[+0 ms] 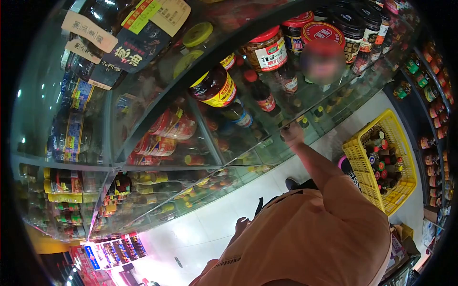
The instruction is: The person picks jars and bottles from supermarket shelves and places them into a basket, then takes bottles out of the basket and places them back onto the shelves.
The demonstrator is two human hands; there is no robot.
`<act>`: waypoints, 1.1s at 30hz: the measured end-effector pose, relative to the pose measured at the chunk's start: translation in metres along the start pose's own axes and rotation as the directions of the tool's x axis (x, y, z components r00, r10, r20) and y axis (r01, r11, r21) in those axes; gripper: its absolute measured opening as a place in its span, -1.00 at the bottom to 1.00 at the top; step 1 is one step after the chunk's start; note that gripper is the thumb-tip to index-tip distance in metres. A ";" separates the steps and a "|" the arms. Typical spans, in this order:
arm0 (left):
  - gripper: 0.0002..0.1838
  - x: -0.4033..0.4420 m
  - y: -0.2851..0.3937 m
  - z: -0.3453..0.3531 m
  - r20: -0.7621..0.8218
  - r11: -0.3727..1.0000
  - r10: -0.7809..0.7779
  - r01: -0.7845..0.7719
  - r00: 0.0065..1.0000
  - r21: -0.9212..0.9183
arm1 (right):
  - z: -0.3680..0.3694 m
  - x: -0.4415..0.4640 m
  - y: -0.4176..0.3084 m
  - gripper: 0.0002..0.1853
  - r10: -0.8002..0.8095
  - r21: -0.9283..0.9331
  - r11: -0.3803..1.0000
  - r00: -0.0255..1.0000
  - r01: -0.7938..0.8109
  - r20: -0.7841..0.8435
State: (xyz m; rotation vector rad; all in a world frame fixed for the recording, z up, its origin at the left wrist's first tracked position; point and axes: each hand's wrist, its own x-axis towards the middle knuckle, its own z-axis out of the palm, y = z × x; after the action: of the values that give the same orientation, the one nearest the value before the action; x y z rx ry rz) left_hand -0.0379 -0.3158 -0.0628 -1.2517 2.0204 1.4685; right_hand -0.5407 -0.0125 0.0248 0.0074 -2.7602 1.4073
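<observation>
My right hand [293,134] reaches to the front edge of a glass shelf [260,144], its fingers curled round something small and dark that I cannot make out. Just beyond it on the shelf stand a dark bottle with a red cap [261,90] and another dark bottle [287,78]. A jar with a red lid [271,52] is further up. My left hand [242,223] hangs low beside my body over the pale floor, its fingers loosely bent and apart, with nothing seen in them.
A yellow basket [350,157] holding several capped bottles or jars is on the floor at the right. Stocked shelves [420,138] line the far right. Large dark jars [138,43] and red packets [174,124] fill glass shelves at the left.
</observation>
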 end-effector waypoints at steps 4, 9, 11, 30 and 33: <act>-0.50 0.009 -0.024 -0.004 -0.027 0.998 -0.057 0.057 0.998 0.015 | 0.004 0.014 -0.007 -0.47 -0.023 -0.027 0.999 0.999 0.024 0.029; -0.58 0.023 -0.086 -0.007 0.176 0.831 0.123 -0.198 0.977 0.520 | -0.011 0.021 -0.036 -0.50 -0.185 -0.062 0.982 0.977 0.179 -0.108; -0.59 0.013 -0.086 -0.001 0.182 0.825 0.075 -0.164 0.980 0.541 | 0.013 0.030 -0.018 -0.50 -0.190 -0.083 0.980 0.977 0.183 -0.094; -0.65 0.006 0.037 0.108 0.107 0.809 -0.008 -0.056 0.994 0.585 | -0.287 -0.128 0.168 -0.68 0.107 -0.165 0.980 0.994 -0.111 -0.032; -0.69 0.011 0.032 0.131 0.410 0.552 0.391 -0.566 0.824 0.612 | -0.349 -0.115 0.257 -0.65 0.385 -0.215 0.871 0.885 -0.442 -0.261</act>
State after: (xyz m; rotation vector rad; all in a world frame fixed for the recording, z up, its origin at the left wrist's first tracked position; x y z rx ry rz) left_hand -0.0975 -0.2018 -0.1047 -0.1756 2.5005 0.7451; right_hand -0.4191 0.4196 0.0169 -0.7462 -2.8464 0.9972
